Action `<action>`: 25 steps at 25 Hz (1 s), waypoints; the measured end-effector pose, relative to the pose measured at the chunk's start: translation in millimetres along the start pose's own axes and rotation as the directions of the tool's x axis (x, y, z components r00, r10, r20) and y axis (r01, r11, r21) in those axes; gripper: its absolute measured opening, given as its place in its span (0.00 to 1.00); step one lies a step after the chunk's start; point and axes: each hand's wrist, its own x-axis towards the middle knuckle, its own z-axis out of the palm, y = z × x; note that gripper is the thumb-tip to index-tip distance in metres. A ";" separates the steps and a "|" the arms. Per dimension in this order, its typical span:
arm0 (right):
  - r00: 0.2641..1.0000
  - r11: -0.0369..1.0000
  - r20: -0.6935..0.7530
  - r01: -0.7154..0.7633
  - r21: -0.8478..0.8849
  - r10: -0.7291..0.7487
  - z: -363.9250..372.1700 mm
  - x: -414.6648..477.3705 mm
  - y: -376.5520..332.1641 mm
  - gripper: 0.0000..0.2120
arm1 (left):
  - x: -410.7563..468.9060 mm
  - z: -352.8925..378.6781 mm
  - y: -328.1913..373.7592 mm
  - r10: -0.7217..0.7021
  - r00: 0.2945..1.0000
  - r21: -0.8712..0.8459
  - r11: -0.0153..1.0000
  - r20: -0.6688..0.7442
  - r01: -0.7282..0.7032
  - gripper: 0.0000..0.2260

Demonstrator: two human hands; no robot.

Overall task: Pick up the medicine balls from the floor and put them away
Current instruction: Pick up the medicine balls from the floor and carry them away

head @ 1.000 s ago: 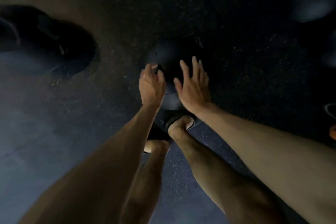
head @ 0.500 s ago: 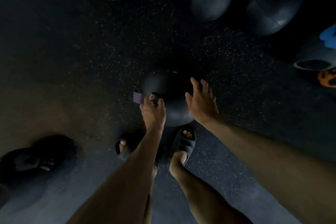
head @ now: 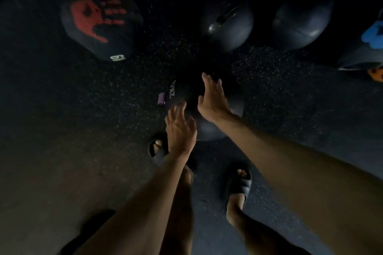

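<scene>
A black medicine ball (head: 215, 128) marked 2KG, with a small purple patch on its left, sits between my two hands above the speckled dark floor. My left hand (head: 180, 128) lies against its near left side, fingers straight. My right hand (head: 213, 99) reaches over its top, fingers stretched forward and flat on the ball. Farther ahead on the floor lie more medicine balls: one with a red handprint and a 6 (head: 101, 25), and two plain dark ones (head: 228, 27) (head: 300, 25).
At the right edge lies a dark ball with a blue mark (head: 364, 51), with something orange (head: 376, 74) below it. My feet in dark slides (head: 158, 151) (head: 238, 182) stand just behind the held ball. A dark shape (head: 91, 232) lies at bottom left.
The view has swung toward the group of balls, which now sit larger and lower in frame. My right hand has slid from the ball's right side onto its top.
</scene>
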 end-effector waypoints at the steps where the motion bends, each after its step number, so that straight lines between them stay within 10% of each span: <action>1: 0.999 0.999 -0.014 0.029 0.020 -0.029 -10.3 14.2 -16.5 0.32 | 3.6 -7.4 -3.9 0.038 0.997 0.095 0.995 0.067 -0.045 0.26; 7: 0.937 0.989 -0.346 -0.013 -0.150 -0.040 -31.6 28.9 -35.1 0.26 | 69.9 -34.8 5.1 -0.011 0.932 0.411 0.899 0.363 -0.150 0.41; 12: 1.000 0.973 -0.019 0.010 -0.231 -0.014 -3.5 18.2 -3.4 0.46 | 159.1 -73.9 8.1 -0.121 0.936 0.422 0.906 0.330 -0.032 0.36; 17: 0.997 0.961 -0.083 -0.023 -0.274 0.000 1.0 70.8 -67.5 0.46 | 197.8 -119.7 0.4 -0.139 0.980 0.460 0.886 0.139 0.060 0.26; 25: 0.989 0.952 -0.148 -0.065 -0.300 0.020 15.2 111.7 -127.7 0.44 | 271.8 -192.8 -45.0 0.069 0.983 0.683 0.710 0.172 -0.170 0.34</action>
